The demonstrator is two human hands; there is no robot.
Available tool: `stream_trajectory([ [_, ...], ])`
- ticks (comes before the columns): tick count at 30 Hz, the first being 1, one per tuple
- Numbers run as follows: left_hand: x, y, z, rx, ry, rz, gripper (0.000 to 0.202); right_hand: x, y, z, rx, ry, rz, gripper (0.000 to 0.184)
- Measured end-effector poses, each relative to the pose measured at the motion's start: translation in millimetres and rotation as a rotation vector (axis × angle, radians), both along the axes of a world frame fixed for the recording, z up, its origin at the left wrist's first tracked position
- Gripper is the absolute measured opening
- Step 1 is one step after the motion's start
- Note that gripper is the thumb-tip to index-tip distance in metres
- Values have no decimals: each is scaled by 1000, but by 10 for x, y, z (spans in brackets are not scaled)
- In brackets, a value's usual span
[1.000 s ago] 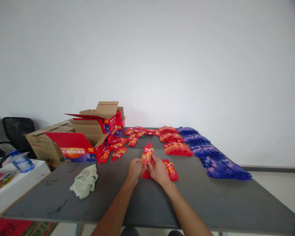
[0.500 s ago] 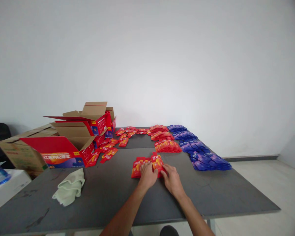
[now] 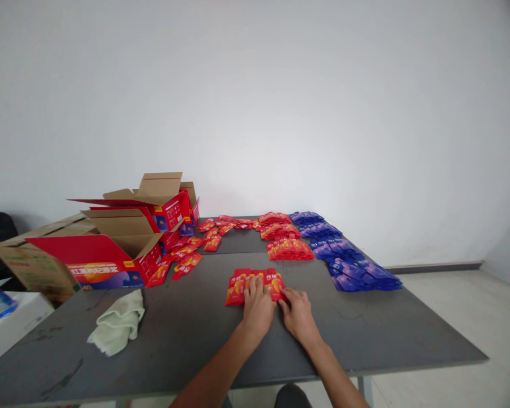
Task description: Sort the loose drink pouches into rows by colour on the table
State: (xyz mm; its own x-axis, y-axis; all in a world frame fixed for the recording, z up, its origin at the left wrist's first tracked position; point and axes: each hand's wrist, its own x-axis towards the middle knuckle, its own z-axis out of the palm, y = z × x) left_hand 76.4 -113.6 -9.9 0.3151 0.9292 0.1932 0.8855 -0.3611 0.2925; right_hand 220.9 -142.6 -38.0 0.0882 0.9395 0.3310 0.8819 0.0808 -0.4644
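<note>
In front of me on the dark table (image 3: 187,334), a short row of overlapping red packets (image 3: 235,289) with orange fruit prints lies flat. My left hand (image 3: 258,303) rests on the middle of this row, its fingers stretched forward over the packets. At the row's right end, my right hand (image 3: 300,317) touches the edge of the last packet with its fingertips, thumb and forefinger apart. Parts of the middle packets are hidden under my left fingers.
Stacked red packets (image 3: 289,248) and blue packets (image 3: 361,275) form two columns behind and to the right. Loose red packets (image 3: 187,264) lie beside open red cartons (image 3: 106,266) at left. A pale green cloth (image 3: 118,323) lies near the left front.
The rightmost red packet, which stuck out above the row, has moved down level with the others. My left hand has shifted slightly right and down; my right hand has barely moved.
</note>
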Motion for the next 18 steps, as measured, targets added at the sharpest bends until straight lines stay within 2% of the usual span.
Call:
stream_trajectory([
  [4, -13, -35, -14, 50, 58, 30, 53, -20, 0, 30, 21, -18, -32, 38],
  [9, -163, -34, -5, 94, 70, 43, 56, -223, 85, 196, 107, -36, -24, 39],
  [14, -494, 42, 92, 177, 49, 116, 51, -650, 295, 384, 171, -64, 87, 41],
  [18, -886, 169, 103, 206, 73, 205, 48, -1097, 521, 430, 162, -103, 182, 40],
])
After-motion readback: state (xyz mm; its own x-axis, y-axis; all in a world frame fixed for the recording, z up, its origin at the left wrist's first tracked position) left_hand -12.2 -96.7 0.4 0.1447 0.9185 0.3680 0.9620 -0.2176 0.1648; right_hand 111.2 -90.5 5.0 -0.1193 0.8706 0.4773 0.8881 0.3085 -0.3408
